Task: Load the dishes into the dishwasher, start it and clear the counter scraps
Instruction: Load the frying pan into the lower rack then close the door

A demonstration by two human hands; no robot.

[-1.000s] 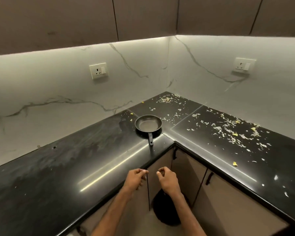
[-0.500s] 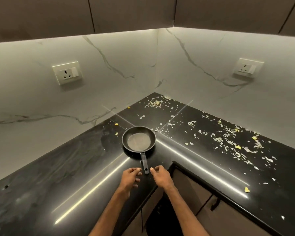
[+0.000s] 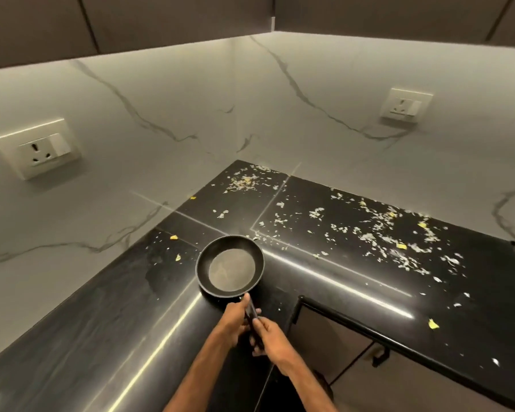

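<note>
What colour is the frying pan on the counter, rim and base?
The pan is black on its rim and wall, with a dull grey base. Head view.

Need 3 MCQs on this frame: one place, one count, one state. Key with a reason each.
1. Relative to the pan, most scraps lie:
A) left of it
B) right of it
C) inside it

2. Wall sockets in view:
A) one
B) two
C) four

3. The pan's handle is:
A) gripped by the left hand and right hand
B) untouched
C) broken off

Key:
1 B, the litter spreads right of the pan, with only a few bits to its left.
2 B, one on each wall, the second on the right wall.
3 A, fingers of both hands curl round it.
</note>
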